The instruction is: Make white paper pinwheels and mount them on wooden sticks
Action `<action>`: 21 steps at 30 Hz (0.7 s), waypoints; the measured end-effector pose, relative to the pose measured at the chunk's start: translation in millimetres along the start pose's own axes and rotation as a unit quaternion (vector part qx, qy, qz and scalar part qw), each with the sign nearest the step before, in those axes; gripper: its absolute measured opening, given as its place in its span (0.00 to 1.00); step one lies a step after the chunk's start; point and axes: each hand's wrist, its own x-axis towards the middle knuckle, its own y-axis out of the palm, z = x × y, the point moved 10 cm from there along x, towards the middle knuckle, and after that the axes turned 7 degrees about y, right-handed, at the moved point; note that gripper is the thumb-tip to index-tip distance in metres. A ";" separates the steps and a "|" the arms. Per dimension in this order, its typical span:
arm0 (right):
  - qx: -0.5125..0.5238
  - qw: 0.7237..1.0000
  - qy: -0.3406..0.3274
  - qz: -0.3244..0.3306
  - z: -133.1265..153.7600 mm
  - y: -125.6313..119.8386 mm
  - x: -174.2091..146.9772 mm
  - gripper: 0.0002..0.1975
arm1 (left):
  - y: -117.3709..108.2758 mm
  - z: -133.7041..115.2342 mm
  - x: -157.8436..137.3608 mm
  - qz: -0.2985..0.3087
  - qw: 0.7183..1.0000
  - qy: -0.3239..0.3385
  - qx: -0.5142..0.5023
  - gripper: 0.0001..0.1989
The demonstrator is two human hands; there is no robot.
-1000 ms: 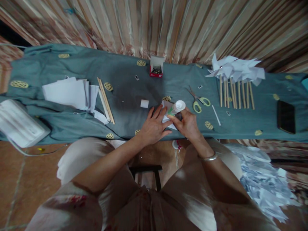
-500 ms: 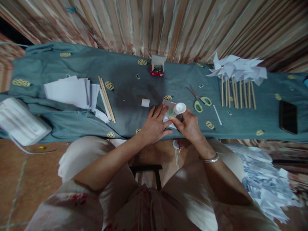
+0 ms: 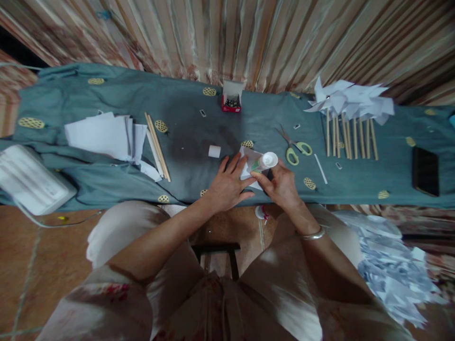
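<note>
My right hand (image 3: pixel 282 184) is wrapped round a white and green glue stick (image 3: pixel 265 162), which is tilted with its base end up toward me. Its lower end meets a small piece of white paper (image 3: pixel 249 155), though the contact spot is hidden. With fingers spread, my left hand (image 3: pixel 229 184) lies flat on the paper's left side, pressing it against the cloth. A short white cap (image 3: pixel 214 151) rests to the left of the paper. To the right lie scissors (image 3: pixel 294 146) with light green handles, blades apart.
Paper pinwheels (image 3: pixel 351 102) on sticks lie at the right, near a phone (image 3: pixel 425 172). A red box (image 3: pixel 232 103) of small metal pieces stands at the back. Paper sheets (image 3: pixel 99 137), sticks (image 3: pixel 158 147) and a white device (image 3: pixel 35 180) are at the left.
The glue stick and my right hand have shifted slightly to the right over the paper. My left hand has stayed in place.
</note>
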 end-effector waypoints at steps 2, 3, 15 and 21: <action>0.000 1.000 0.000 -0.008 -0.5 -1.7 0.1 0.19 | -0.2 0.2 0.0 -0.001 1.000 0.000 0.004 0.25; 0.002 1.000 0.000 -0.012 -0.6 -2.5 0.1 0.19 | -0.1 0.2 0.0 -0.002 1.000 0.001 0.005 0.25; 0.010 0.998 0.055 -0.038 -17.8 -4.2 -2.6 0.21 | -1.7 0.1 0.2 -0.006 1.000 0.002 0.004 0.25; 0.022 0.997 0.071 -0.035 -20.1 -3.2 0.0 0.18 | -1.2 0.8 0.0 -0.005 1.000 0.001 -0.014 0.27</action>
